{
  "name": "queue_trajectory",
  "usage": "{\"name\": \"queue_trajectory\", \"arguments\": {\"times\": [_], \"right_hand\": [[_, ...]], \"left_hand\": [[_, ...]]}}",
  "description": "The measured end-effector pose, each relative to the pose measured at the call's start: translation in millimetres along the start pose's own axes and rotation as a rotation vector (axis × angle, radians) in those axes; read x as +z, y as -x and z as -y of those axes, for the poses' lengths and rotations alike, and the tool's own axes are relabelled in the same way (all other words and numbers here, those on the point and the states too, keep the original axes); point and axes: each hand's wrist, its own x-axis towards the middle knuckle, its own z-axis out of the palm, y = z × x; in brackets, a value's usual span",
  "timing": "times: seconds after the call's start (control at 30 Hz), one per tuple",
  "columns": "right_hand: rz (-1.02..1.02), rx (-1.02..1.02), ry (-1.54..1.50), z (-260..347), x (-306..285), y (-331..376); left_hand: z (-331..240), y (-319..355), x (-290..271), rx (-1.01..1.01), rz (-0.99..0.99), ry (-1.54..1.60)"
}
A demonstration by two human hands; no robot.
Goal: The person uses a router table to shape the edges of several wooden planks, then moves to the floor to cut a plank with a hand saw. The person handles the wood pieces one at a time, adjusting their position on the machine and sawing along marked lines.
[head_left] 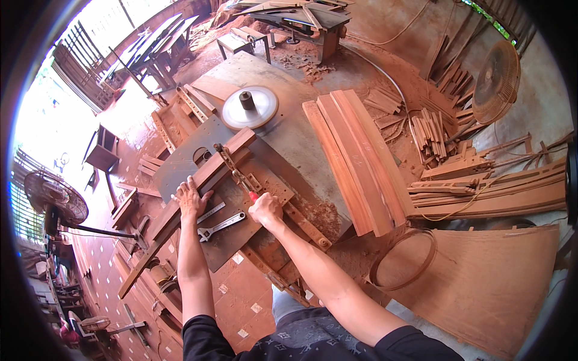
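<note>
My left hand (191, 200) lies on a long dark wooden bar (208, 174) with its fingers stretched out and the thumb apart. Closed around the red handle of a clamp (239, 177) is my right hand (266, 209). The clamp's metal bar runs up from that hand, and its far end reaches over the wooden bar. Between my forearms, an adjustable wrench (226, 224) and a small metal ruler (211, 212) lie on the machine table. A round, blurred silvery disc (259, 111) on a dark spindle stands just beyond the bar's far end.
Several curved planks (356, 156) lie along the table's right side. Sawdust (322, 219) is heaped near its corner. A round wooden hoop (403, 259) leans by a wide curved panel (481, 277). Standing fans (54, 195) flank the workspace; wood offcuts (430, 135) fill the right wall.
</note>
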Motion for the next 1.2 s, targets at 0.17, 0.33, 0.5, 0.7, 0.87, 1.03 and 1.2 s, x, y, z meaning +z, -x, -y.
{"name": "queue_trajectory", "arguments": {"times": [0.17,0.33,0.5,0.7,0.87,1.03,1.2], "right_hand": [[0.018,0.006,0.012,-0.3,0.4,-3.1],[0.019,0.014,0.033,-3.0,8.0,-11.9],[-0.022,-0.022,-0.015,-3.0,11.4,-8.9],[-0.052,-0.006,0.022,-0.9,12.9,-10.7],[-0.020,0.003,0.034,0.5,10.7,-11.5],[-0.003,-0.001,0.007,5.7,3.6,-7.0],[-0.029,-0.007,0.010,4.4,6.3,-8.8]], "left_hand": [[1.1,-3.4,1.5,0.011,-0.002,-0.012],[-1.1,-4.5,0.6,0.019,-0.009,-0.008],[4.0,-5.0,2.6,0.013,-0.018,-0.023],[1.8,-8.2,-0.6,0.000,0.037,0.003],[3.0,-9.9,0.9,-0.001,0.036,-0.004],[5.4,-9.8,2.9,0.008,0.005,-0.008],[3.8,-11.2,1.6,0.000,0.014,-0.015]]}}
